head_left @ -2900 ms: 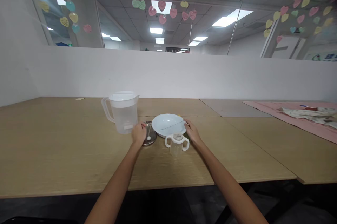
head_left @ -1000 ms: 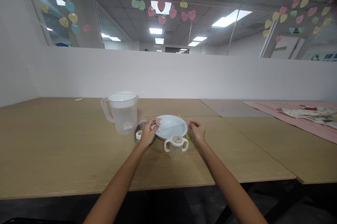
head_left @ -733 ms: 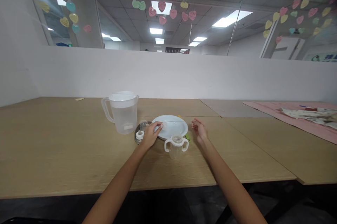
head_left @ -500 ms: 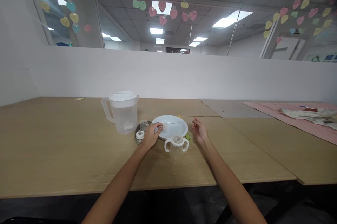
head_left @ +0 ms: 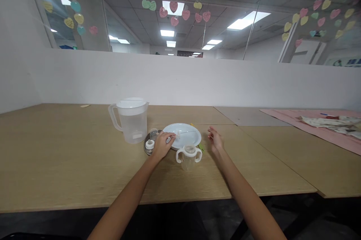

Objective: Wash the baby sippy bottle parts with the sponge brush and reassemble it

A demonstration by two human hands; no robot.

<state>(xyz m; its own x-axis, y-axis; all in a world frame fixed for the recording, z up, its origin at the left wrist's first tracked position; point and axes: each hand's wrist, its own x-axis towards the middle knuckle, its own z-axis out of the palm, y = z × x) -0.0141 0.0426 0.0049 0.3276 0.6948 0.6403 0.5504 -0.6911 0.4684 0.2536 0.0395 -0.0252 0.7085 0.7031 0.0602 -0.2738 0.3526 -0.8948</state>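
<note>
Clear plastic forms the body of a small bottle (head_left: 188, 163) with two white looped handles, standing upright near the front edge of a pale wooden table (head_left: 84, 164). Its mouth is uncovered, and the small parts beyond it are separate from it.

Just beyond, to the left, the left hand (head_left: 163, 145) reaches palm down over the bowl's rim, fingertips drawn close together around a small pale translucent piece (head_left: 178, 135), too blurred to name. The right hand (head_left: 216, 140) is to the right of the bowl, half open with fingers loosely curled; no object shows in its grasp.

Beside the left hand is a round metal tray (head_left: 144, 148) bearing a clear piece with a white collar (head_left: 149, 144) and a clear domed cup (head_left: 153, 133). The shallow white bowl (head_left: 195, 137) sits behind the bottle, with a thin straight line across its inside, and a bright green item (head_left: 201, 147) shows at its right edge.

Farther left stands a translucent plastic pitcher (head_left: 132, 123), lid on. At far right lies a pink cloth (head_left: 284, 116), and a white wall (head_left: 180, 78) rises behind.
</note>
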